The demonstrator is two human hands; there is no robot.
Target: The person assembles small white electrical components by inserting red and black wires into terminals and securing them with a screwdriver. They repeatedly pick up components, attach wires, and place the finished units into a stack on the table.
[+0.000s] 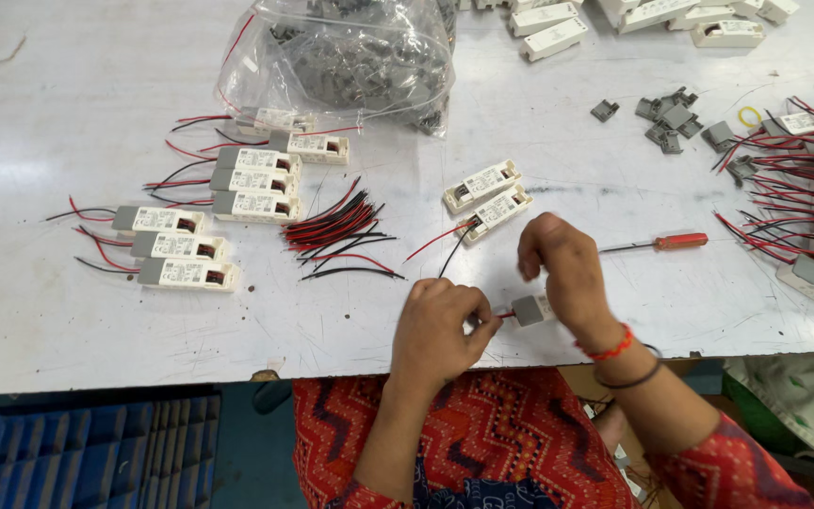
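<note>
My right hand (pixel 565 273) grips a small white driver box with a grey end cap (pixel 529 309) near the front edge of the white table (pixel 68 320). My left hand (pixel 440 325) pinches a red wire at the grey cap's end. Just beyond my hands lie two white boxes (pixel 487 200), one with red and black wires attached. A loose bundle of red and black wires (pixel 336 231) lies to their left.
Finished boxes with wires (pixel 186 247) lie in rows at the left. A clear bag of grey caps (pixel 346 58) sits at the back. A red-handled screwdriver (pixel 666 242), loose grey caps (pixel 669 118) and more wired boxes (pixel 803 203) lie right. Blue crate (pixel 87 452) below.
</note>
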